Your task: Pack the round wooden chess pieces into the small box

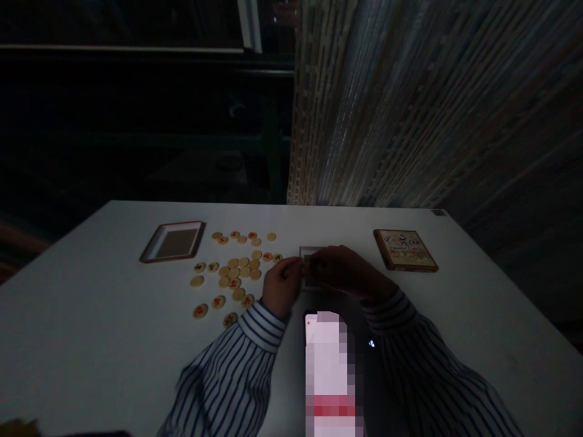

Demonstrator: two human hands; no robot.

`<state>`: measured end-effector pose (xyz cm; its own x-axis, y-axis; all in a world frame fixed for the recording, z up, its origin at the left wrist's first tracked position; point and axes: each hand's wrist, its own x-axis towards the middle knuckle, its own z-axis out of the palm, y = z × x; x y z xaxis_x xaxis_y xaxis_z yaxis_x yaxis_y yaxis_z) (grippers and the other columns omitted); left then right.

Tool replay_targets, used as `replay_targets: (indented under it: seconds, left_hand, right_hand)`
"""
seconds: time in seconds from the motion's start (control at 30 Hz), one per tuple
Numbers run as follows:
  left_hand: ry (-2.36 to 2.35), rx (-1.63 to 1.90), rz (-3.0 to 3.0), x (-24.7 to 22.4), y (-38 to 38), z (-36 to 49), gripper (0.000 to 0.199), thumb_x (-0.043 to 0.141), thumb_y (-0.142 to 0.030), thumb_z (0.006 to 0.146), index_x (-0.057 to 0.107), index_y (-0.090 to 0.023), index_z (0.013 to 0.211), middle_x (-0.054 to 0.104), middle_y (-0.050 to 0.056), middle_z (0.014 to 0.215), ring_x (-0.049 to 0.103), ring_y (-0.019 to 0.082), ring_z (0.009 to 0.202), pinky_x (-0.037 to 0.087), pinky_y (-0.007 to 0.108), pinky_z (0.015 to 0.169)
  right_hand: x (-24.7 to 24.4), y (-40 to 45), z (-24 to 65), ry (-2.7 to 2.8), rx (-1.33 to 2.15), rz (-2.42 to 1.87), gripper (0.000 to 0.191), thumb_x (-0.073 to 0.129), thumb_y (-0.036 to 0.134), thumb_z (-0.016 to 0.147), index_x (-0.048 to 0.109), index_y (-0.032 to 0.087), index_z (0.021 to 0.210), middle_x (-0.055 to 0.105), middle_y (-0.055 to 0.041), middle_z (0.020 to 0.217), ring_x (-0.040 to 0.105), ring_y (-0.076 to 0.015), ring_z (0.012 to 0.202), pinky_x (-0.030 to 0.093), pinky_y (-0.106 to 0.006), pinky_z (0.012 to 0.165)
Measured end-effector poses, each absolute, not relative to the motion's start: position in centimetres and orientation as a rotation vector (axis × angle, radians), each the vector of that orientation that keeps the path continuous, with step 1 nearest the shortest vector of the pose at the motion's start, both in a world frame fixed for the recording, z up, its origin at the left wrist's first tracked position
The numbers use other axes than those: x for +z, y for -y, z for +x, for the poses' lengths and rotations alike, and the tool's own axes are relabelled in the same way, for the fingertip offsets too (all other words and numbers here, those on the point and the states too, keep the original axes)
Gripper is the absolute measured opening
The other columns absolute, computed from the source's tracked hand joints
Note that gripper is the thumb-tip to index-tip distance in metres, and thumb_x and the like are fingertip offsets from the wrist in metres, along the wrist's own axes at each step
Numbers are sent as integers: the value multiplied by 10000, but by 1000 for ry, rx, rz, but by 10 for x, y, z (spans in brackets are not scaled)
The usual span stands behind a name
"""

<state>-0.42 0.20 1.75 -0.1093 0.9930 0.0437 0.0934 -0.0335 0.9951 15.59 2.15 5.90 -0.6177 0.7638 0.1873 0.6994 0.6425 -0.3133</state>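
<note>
My left hand [282,285], fingers curled in, is held over the near middle of the table beside my right hand [348,270]. Both are closed and their fingertips come close together. Whatever they pinch is too small and dark to make out. Beneath them lies a shallow open box [313,280], partly covered by my right hand. To the left, round xiangqi pieces [234,273] are spread loosely. Some show red or dark characters, others a plain face. A piece with a dark mark [277,258] lies just beyond my left hand.
An open tray-like box part [200,237] rests at the far left of the white table [113,315]. A closed box with a printed lid [405,250] lies at the right. A lit phone [328,364] is near me, between my forearms. A string curtain [346,121] hangs behind.
</note>
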Motion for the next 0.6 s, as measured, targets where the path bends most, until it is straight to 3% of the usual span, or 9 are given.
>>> replay_targets:
  seconds: [0.37,0.6]
  left_hand:
    - [-1481,1173,1643,3,-4,-11,222,538,-283,740,663,-193,900,673,59,785,565,148,616,435,285,649]
    - [-1470,1164,1628,3,-4,-11,210,542,-268,728,666,-200,882,668,54,772,566,158,635,444,301,688]
  right_hand:
    - [53,-22,162,2687,277,-1242,184,498,300,811,658,209,808,668,-27,731,581,-131,609,326,-242,518]
    - [48,-21,162,2689,371,-1152,136,515,195,777,633,191,844,664,-28,792,578,-127,667,370,-238,573]
